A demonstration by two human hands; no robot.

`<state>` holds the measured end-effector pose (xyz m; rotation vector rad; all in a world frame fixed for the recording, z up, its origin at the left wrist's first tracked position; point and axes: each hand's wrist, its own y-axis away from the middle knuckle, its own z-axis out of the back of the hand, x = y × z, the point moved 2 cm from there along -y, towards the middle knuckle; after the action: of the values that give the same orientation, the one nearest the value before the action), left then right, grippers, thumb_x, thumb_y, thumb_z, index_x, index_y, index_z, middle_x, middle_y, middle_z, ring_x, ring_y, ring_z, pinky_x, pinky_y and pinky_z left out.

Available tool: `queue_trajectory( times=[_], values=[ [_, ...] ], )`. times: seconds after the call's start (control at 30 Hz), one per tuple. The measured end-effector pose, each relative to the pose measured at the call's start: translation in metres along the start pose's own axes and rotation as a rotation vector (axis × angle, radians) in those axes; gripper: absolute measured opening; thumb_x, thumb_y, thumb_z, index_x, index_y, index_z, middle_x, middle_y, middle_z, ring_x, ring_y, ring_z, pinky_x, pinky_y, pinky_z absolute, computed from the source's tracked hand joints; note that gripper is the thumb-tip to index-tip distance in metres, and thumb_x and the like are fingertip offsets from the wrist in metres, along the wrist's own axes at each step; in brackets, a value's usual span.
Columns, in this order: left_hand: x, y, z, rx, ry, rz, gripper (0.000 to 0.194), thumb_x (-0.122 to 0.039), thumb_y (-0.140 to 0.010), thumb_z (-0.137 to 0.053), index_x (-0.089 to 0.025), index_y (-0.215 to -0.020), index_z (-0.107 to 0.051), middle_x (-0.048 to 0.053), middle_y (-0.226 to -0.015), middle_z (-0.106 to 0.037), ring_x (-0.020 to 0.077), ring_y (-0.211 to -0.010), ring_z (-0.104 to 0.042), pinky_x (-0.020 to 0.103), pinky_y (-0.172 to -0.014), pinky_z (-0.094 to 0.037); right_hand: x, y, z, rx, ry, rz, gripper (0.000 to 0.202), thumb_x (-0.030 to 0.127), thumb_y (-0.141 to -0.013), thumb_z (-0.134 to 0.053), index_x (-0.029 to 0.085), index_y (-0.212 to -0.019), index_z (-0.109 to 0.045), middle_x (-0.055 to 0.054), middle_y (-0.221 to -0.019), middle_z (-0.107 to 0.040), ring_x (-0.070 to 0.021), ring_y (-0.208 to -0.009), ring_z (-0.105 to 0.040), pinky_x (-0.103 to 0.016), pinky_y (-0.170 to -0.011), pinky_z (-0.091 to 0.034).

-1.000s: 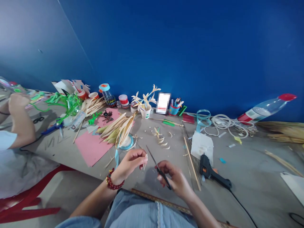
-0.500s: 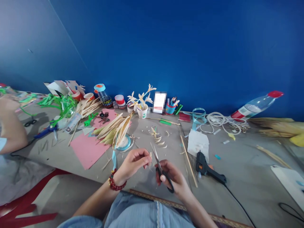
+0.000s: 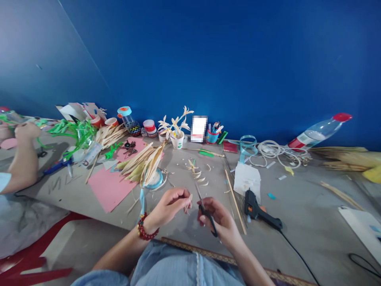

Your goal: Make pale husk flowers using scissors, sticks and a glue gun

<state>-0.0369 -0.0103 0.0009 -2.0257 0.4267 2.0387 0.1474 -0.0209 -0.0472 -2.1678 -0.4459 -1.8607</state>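
Between the thumb and fingers of my left hand (image 3: 174,204) is a small pale piece of dried husk (image 3: 189,201). My right hand (image 3: 222,220) grips a pair of scissors (image 3: 206,214) with black handles, its blades pointing up and away, just right of the husk piece and apart from it. Beyond the scissor tips lie several curved husk petals (image 3: 197,174) on the grey table (image 3: 187,234). A white cup (image 3: 177,142) farther back holds husk flowers (image 3: 175,125). Left of my left hand lies a bundle of dried husks (image 3: 145,163) tied with blue ribbon.
A black glue gun (image 3: 260,210) with a cable lies right of my right hand, near a white sheet (image 3: 247,178) and a thin wooden stick (image 3: 235,202). Pink paper (image 3: 110,190) is at left. A bottle (image 3: 321,133) leans at the back right. A co-worker's arm (image 3: 25,159) is far left.
The scissors have moved slightly right, away from the husk piece, and their blades have come together. The co-worker's arm at far left has shifted right, its hand now showing.
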Motion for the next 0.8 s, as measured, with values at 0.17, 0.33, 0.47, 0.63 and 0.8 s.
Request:
queue_trajectory(
  times=[0.17, 0.33, 0.47, 0.63, 0.8],
  values=[
    [0.001, 0.000, -0.003, 0.063, -0.105, 0.019, 0.011, -0.013, -0.080, -0.045, -0.016, -0.072, -0.052, -0.001, -0.068, -0.054, 0.0120, -0.063, -0.052, 0.024, -0.063, -0.040, 0.011, -0.008, -0.004, -0.131, -0.005, 0.056, 0.039, 0.031, -0.076, -0.078, 0.022, -0.108, -0.058, -0.005, -0.084, -0.070, -0.0203, -0.080, -0.065, -0.031, -0.072, -0.050],
    [-0.001, -0.002, -0.006, 0.135, -0.287, 0.032, 0.012, -0.008, -0.073, -0.046, -0.016, -0.066, -0.052, -0.002, -0.064, -0.054, 0.0117, -0.064, -0.050, 0.023, -0.063, -0.038, 0.021, -0.017, -0.006, -0.170, 0.008, 0.109, 0.035, 0.024, -0.074, -0.076, 0.022, -0.104, -0.057, -0.001, -0.079, -0.067, -0.0179, -0.074, -0.064, -0.030, -0.070, -0.050],
    [-0.002, -0.003, -0.005, 0.118, -0.304, 0.028, 0.011, -0.008, -0.072, -0.047, -0.016, -0.066, -0.054, -0.002, -0.065, -0.054, 0.0114, -0.065, -0.050, 0.022, -0.061, -0.036, 0.024, -0.018, -0.006, -0.166, 0.066, 0.122, 0.032, 0.019, -0.073, -0.072, 0.022, -0.101, -0.058, 0.001, -0.075, -0.065, -0.0162, -0.070, -0.062, -0.028, -0.067, -0.049],
    [0.007, -0.003, -0.005, -0.089, -0.091, 0.031, 0.010, -0.021, -0.081, -0.057, -0.015, -0.073, -0.057, -0.001, -0.066, -0.054, 0.0107, -0.061, -0.049, 0.021, -0.057, -0.038, 0.025, -0.017, -0.006, -0.247, 0.041, 0.094, 0.034, 0.020, -0.071, -0.076, 0.022, -0.100, -0.058, 0.000, -0.074, -0.066, -0.0167, -0.070, -0.062, -0.027, -0.065, -0.048],
    [0.018, -0.003, -0.016, -0.260, 0.217, 0.002, 0.027, -0.040, -0.079, -0.070, -0.015, -0.079, -0.059, 0.000, -0.069, -0.058, 0.0121, -0.061, -0.055, 0.024, -0.060, -0.045, 0.027, -0.018, -0.008, -0.352, -0.009, 0.107, 0.032, 0.022, -0.071, -0.077, 0.022, -0.097, -0.059, 0.000, -0.075, -0.066, -0.0172, -0.071, -0.062, -0.026, -0.061, -0.048]
  ],
)
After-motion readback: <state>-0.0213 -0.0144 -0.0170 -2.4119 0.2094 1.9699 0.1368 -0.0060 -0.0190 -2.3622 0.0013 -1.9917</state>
